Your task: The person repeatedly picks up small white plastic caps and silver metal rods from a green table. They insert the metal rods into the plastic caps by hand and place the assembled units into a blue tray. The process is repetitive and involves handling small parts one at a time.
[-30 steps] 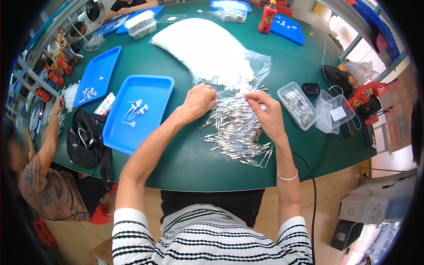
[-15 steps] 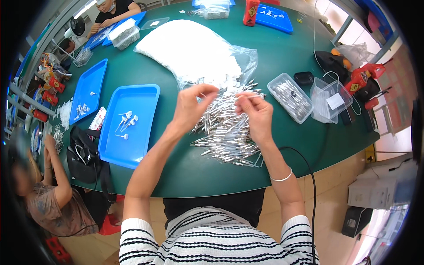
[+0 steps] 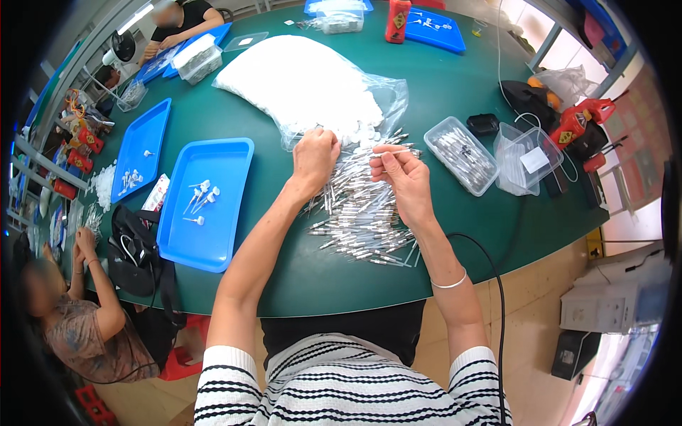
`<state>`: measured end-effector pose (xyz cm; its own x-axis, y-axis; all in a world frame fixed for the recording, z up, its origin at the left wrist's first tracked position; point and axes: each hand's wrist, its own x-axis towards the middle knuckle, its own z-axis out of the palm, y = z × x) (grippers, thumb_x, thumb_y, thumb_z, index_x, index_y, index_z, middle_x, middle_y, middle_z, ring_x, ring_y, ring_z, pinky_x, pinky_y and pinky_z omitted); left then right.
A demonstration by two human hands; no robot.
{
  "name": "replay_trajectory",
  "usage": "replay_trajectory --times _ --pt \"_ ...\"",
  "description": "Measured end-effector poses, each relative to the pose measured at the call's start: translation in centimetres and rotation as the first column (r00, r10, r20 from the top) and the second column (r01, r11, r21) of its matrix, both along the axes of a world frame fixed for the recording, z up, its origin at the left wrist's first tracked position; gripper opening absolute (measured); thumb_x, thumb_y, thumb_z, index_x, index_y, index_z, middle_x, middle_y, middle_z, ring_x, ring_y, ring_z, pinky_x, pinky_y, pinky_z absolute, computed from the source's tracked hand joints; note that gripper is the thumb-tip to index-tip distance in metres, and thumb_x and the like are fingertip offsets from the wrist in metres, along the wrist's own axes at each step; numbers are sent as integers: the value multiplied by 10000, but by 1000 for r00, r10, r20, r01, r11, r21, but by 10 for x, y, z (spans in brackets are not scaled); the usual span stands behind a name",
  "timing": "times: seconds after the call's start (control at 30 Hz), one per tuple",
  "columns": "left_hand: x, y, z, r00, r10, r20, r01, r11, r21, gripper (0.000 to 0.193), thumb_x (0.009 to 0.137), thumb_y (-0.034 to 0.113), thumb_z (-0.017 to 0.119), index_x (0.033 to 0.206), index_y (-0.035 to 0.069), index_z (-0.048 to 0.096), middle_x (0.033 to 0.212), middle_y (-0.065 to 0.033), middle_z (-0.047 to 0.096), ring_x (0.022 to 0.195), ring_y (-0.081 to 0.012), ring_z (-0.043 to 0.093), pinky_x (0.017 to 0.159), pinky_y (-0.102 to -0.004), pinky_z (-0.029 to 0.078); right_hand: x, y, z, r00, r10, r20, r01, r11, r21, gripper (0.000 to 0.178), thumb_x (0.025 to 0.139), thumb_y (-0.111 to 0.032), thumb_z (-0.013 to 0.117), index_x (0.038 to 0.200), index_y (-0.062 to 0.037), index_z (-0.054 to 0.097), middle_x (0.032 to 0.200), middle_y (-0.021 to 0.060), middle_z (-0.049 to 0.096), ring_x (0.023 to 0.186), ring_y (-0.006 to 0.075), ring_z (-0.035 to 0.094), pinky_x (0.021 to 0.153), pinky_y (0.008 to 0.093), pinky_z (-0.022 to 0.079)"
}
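- Above the pile of thin sticks, the right hand pinches one slim pale piece between thumb and finger.
- Just left of it, the left hand is bent downward, with curled fingers, beside the white caps. Its fingertips are hidden, so I cannot tell whether it grasps something.
- The step in hand seems to be taking up small parts, one by one. In my judgement, the next move calls for a light pinch and careful fingertips, because the parts are thin and lie crossed over each other.
- The white caps lie at the mouth of a big clear bag, full of white contents, behind the hands.
- To the left, a blue tray bears a few capped sticks; farther left lie another blue tray and a black shoulder bag.
- To the right stands a clear box filled with sticks, near a small black case and some clear containers.
- All this rests on a green table; a red bottle stands at its far side.
- Around the table, one person sits at the left and another at the far side, near a fan.
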<state>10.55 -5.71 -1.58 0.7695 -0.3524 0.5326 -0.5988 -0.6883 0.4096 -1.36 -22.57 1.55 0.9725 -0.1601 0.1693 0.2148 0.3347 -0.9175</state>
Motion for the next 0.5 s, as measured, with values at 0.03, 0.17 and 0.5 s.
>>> replay_trajectory --times 0.03,0.17,0.5 --pt "-5 3 6 999 -13 -38 11 998 -55 114 827 135 718 787 45 660 855 -102 687 761 -255 648 691 -385 508 0 -1 0 1000 -5 4 5 1000 -3 273 993 -197 608 1133 33 651 937 93 680 796 118 643 747 254 552" --pt "-41 35 29 843 -214 -494 -9 911 -411 118 889 125 696 820 39 653 935 -94 716 793 -165 666 679 -306 517 -6 5 6 1000 18 8 -18 999 -31 249 982 -172 624 1133 23 653 936 99 689 789 118 645 736 258 556" --pt "-105 72 31 292 -871 -394 -439 244 -865 291 960 112 634 1220 -16 604 1046 -131 696 884 -145 694 772 -247 591 -29 40 26 990 119 70 -107 983 -149 179 954 -94 650 1079 33 669 1003 57 653 823 92 624 747 240 543"
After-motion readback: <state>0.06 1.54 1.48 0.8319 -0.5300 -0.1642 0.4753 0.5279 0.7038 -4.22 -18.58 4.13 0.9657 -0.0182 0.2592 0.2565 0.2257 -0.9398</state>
